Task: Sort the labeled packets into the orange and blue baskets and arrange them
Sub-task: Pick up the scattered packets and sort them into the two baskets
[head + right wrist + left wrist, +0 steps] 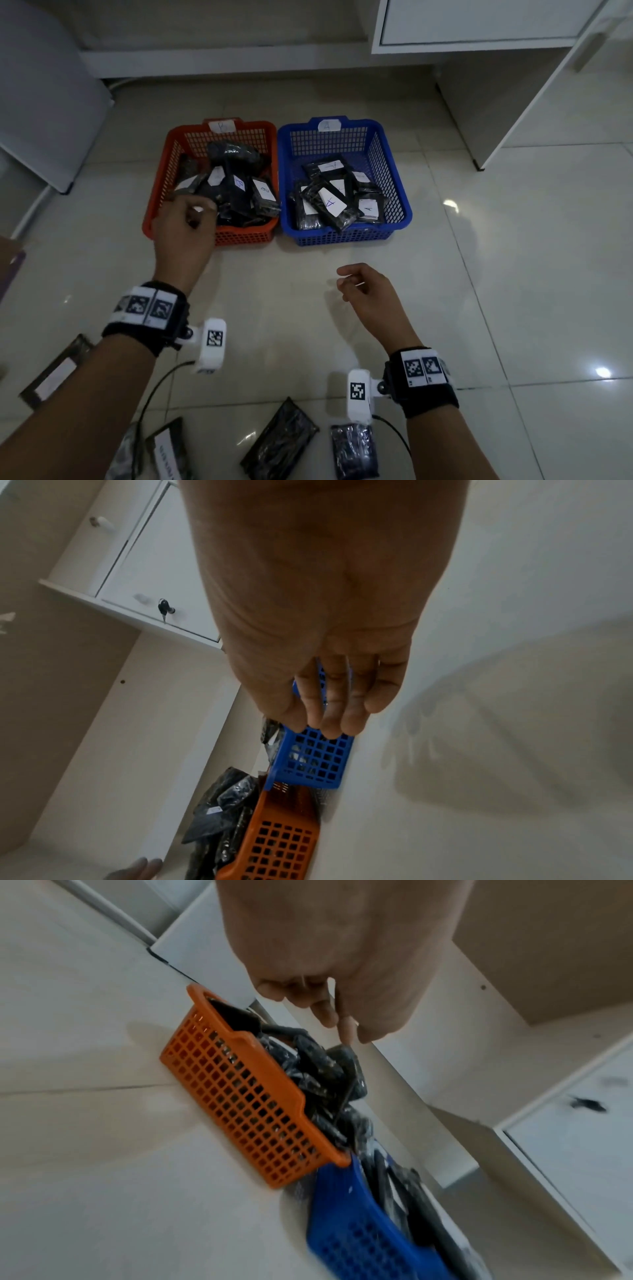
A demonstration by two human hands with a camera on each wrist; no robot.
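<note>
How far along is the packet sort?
Mostly done: the orange basket holds a pile of B-labeled packets, the blue basket several A-labeled packets. In hand: nothing; the left hand hovers at the orange basket's near corner, the right hand hangs empty. Left: loose packets on the floor, and both piles look untidy.

Dim, soft frames; ceiling glare on floor tiles (450,205), wrist views blurred

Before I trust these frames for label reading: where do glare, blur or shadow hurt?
Head view: dim, with lamp glare on the floor tiles; blue basket labels readable. Left wrist view: motion-blurred, orange basket smeared. Right wrist view: the right hand fills the frame and casts a shadow.
</note>
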